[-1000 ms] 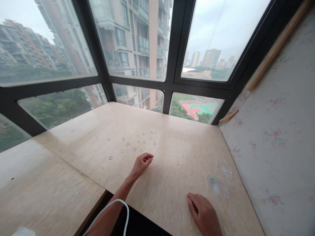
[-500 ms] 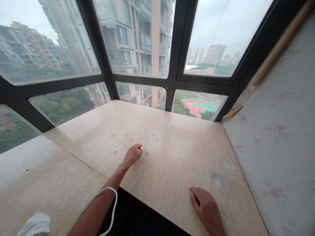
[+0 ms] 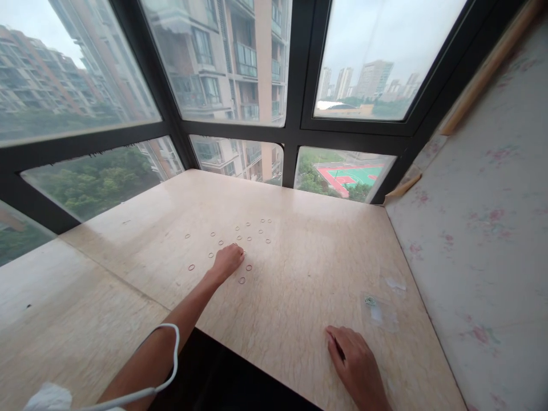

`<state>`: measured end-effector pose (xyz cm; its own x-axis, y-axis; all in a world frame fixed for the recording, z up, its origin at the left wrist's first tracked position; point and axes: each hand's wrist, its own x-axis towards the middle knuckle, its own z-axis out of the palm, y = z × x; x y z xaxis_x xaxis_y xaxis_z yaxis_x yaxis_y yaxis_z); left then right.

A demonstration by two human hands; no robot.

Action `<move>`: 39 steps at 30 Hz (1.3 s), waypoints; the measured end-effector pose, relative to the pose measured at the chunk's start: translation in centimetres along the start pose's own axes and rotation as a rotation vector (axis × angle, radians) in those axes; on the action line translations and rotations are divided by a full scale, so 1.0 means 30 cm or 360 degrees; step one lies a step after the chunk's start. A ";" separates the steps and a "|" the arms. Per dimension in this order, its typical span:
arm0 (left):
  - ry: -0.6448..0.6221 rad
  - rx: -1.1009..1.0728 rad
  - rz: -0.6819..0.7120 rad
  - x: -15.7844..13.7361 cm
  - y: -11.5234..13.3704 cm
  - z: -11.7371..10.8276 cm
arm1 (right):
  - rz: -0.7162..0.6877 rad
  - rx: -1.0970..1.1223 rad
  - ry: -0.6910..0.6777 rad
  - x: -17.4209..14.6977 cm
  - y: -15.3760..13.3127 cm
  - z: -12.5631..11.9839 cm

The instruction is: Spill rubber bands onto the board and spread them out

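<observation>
My left hand (image 3: 228,261) is closed, with its fingertips down on the tabletop among several small thin rings. The fingertips cover the spot of a pale ring, and whether they grip it is hidden. Just right of the hand lies a red ring (image 3: 249,268), with a darker reddish ring (image 3: 242,280) below it. Another red ring (image 3: 191,267) lies to the left. Pale rings, such as one ring (image 3: 268,241), are scattered beyond the hand. My right hand (image 3: 357,365) rests near the front edge, fingers curled and thumb against them, with nothing visible in it.
The beige tabletop (image 3: 299,308) meets dark-framed windows (image 3: 292,137) behind and a flowered wall (image 3: 479,228) at right. A clear bag (image 3: 381,314) with greenish rings lies beyond my right hand. A white cable (image 3: 176,348) loops over my left forearm. White tissue (image 3: 49,397) sits at lower left.
My left hand's fingers have closed and come down over the pale ring that lay beside them. My right hand stays in place. The view has shifted slightly.
</observation>
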<state>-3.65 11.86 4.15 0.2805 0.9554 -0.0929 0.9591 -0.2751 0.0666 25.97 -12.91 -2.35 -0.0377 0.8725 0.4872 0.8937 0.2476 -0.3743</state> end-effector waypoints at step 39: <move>-0.0124 -0.1664 0.0697 -0.116 0.800 -0.003 | 0.0333 0.0173 -0.0113 0.037 -0.045 -0.054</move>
<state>18.38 1.94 6.15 0.6203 0.7799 0.0832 0.2864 -0.3240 0.9017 25.44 -12.95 -0.01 0.1086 0.9360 0.3348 0.8321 0.0987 -0.5457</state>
